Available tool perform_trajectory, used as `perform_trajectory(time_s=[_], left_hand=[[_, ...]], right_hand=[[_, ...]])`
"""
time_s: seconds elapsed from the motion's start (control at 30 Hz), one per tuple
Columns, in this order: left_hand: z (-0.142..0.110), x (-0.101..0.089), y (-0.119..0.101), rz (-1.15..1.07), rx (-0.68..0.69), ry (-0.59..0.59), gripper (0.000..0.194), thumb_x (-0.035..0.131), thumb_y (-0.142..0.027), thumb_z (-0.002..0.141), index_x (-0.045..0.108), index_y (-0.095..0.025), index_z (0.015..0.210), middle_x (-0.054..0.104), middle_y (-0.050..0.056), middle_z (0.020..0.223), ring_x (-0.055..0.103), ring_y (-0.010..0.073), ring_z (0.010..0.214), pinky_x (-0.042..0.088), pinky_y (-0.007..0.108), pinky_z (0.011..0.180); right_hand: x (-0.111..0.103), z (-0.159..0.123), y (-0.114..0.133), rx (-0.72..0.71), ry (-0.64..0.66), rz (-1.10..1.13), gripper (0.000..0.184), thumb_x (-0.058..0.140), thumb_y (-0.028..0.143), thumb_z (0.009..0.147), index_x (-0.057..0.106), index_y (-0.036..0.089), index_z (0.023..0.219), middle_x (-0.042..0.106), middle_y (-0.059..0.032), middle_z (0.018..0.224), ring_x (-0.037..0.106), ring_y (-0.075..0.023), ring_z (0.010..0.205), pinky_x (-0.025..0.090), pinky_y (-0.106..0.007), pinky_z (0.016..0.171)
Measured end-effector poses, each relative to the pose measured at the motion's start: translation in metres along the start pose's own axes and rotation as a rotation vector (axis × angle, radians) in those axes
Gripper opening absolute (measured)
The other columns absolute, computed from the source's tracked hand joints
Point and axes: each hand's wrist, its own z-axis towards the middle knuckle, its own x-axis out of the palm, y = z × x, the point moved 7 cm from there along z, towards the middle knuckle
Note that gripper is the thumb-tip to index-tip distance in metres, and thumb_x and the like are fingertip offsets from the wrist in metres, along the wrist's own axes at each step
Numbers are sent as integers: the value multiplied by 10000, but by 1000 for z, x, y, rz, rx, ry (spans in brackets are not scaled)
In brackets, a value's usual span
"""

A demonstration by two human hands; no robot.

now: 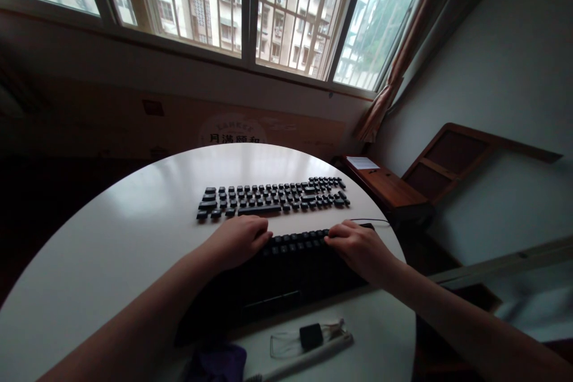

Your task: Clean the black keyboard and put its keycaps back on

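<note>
A black keyboard (280,277) lies on the white table in front of me. Rows of keycaps (298,242) stand along its far side, while its nearer part looks dark and bare. My left hand (242,239) is closed at the left end of these rows, thumb and finger pressed together. At their right end my right hand (351,245) is closed too, fingertips against the keys. Whatever either hand grips is hidden by the fingers. Beyond the keyboard, many loose black keycaps (264,197) are laid out in keyboard order, with a long space bar (258,210) among them.
Near the front edge lie a wire tool with a black block (311,336), a pale brush (308,358) and a purple cloth (219,363). A cable (369,220) runs off the right side of the round table (111,233). A wooden chair (385,182) holds a paper.
</note>
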Motion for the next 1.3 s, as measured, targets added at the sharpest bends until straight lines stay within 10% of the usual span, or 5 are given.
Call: perform_trajectory(time_s=[0.4,0.8,1.0,1.13,1.3], left_hand=[[0,-1,-1,10,-1,1,267,459,-337,935,559,-200,729,662,47,824,596,192,728,377,287,637],[-1,0,0,6,-16,16,270,460,-351,936,573,-201,742,671,53,839,608,202,744,380,293,640],[-1,0,1,3,-21,22,262,455,-346,935,569,-204,746,671,50,843,609,205,747,374,295,639],[-2,-1,0,9,-34,28,267,453,-346,935,563,-203,738,668,52,832,609,209,748,370,297,634],[-4,-3,0,-8,-45,33,265,454,-345,935,562,-203,739,669,53,831,605,206,731,372,299,630]], right_hand=[[4,-23,-13,57,-217,114,580,443,-52,778,671,211,1242,628,-101,1103,558,-234,1029,492,-413,933],[-6,-9,-16,-51,-55,-13,585,510,-47,695,756,319,1079,603,-35,1338,544,-271,1141,447,-472,975],[-41,68,-83,-26,-250,-71,384,552,81,845,752,282,1103,665,-58,1225,580,-248,1086,432,-426,983],[-13,142,-160,184,-45,-13,263,618,164,847,775,225,1049,715,-66,1134,633,-230,1042,454,-335,959],[23,191,-194,186,90,20,252,687,219,808,783,231,1041,764,-47,992,695,-205,905,504,-264,836]])
